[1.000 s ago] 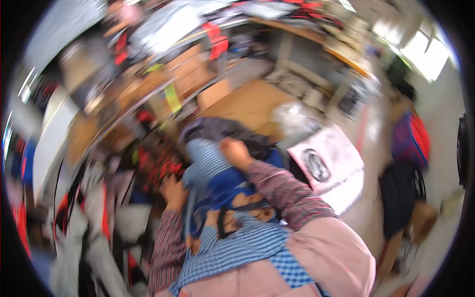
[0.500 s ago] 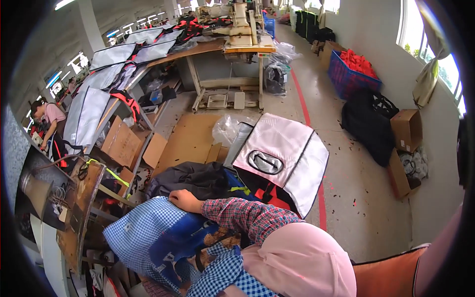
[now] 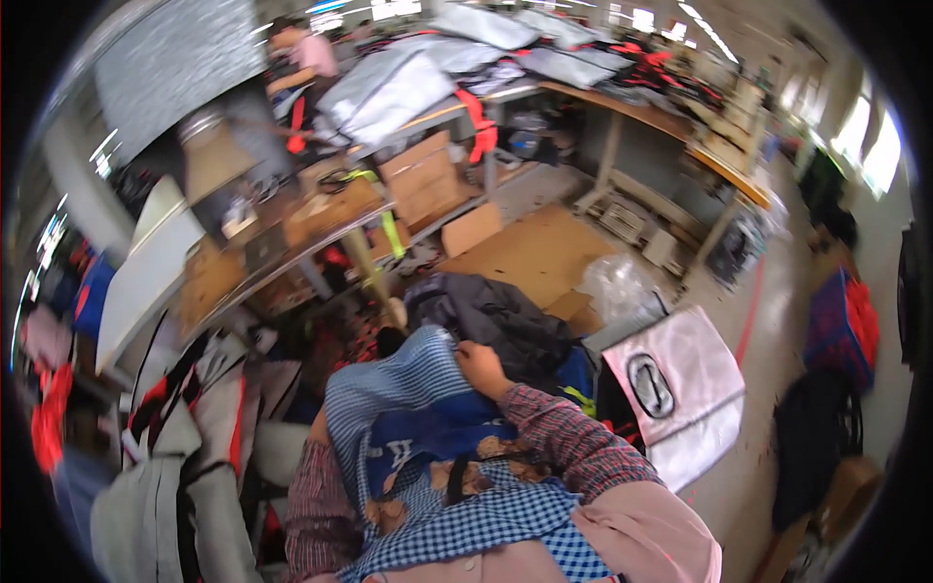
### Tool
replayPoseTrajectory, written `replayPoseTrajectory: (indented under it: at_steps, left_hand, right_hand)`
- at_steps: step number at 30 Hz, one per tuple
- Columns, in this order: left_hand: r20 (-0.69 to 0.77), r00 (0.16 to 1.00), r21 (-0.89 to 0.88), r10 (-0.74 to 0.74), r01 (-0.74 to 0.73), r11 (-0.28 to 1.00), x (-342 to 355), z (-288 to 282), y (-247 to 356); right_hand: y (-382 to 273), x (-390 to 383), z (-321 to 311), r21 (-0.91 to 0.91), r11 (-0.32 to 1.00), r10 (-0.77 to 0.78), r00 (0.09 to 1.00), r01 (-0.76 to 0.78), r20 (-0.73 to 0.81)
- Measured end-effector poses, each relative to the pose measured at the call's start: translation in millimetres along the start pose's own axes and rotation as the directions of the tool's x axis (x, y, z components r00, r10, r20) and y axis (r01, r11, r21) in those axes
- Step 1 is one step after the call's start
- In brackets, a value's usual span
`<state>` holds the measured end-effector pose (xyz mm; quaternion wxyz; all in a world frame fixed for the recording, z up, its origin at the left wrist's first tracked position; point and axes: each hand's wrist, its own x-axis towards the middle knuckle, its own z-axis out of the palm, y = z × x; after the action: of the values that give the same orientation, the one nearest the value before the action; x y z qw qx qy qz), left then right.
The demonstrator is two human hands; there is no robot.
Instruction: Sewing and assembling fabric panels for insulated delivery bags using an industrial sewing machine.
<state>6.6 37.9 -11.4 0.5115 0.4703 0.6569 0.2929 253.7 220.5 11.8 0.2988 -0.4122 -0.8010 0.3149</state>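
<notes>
My right hand (image 3: 481,364) pinches the top edge of a blue-and-white checked apron (image 3: 418,379) with a dark blue printed panel, raised in front of my body. My left hand (image 3: 321,428) is at the apron's left side, mostly behind the cloth, so its fingers are hidden. Just beyond my right hand lies a bunched dark grey garment (image 3: 496,321). To its right stands a pale, silvery bag (image 3: 685,442) with an oval opening in its panel. Grey bags with red trim (image 3: 146,515) are piled to the left of my left forearm.
A cluttered wooden bench (image 3: 332,209) runs left. Silver panels (image 3: 476,26) cover tables behind, where a co-worker (image 3: 311,58) works. A sewing machine (image 3: 734,126) stands back right. Flattened cardboard (image 3: 525,243) lies on the floor. Along the right wall are a blue crate (image 3: 831,330) and black bags (image 3: 807,437).
The view has swung left since half a second ago, showing more bench and grey bags. The apron's top is lifted higher, with my right hand at it, and my left forearm has reappeared.
</notes>
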Motion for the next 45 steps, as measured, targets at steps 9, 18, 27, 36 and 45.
replayPoseTrajectory:
  at_steps: [9, 18, 27, 36, 45]
  left_hand:
    - [-0.309, 0.931, 0.134, 0.194, -0.159, 0.978, -50, -69, -13]
    - [-0.98, 0.004, -0.185, -0.201, 0.371, 0.91, -105, -75, -98]
    - [-0.911, 0.369, -0.061, -0.181, 0.316, 0.947, -79, -44, -29]
    - [-0.934, 0.351, 0.071, -0.063, 0.355, 0.932, -107, -52, 31]
    - [-0.859, 0.498, 0.347, 0.12, 0.393, 0.851, -147, -40, 168]
  right_hand:
    - [-22, 27, 30, 0.048, 0.98, -0.194, 0.98, 0.195, -0.032]
    - [-13, 70, 64, -0.028, 0.977, -0.204, 0.964, 0.212, 0.168]
    - [-106, 25, 66, 0.067, 0.712, -0.699, 0.696, 0.699, 0.162]
    - [-93, 15, 79, 0.154, 0.645, -0.762, 0.615, 0.748, 0.205]
    - [-97, 8, 95, 0.216, 0.649, -0.753, 0.577, 0.729, 0.317]
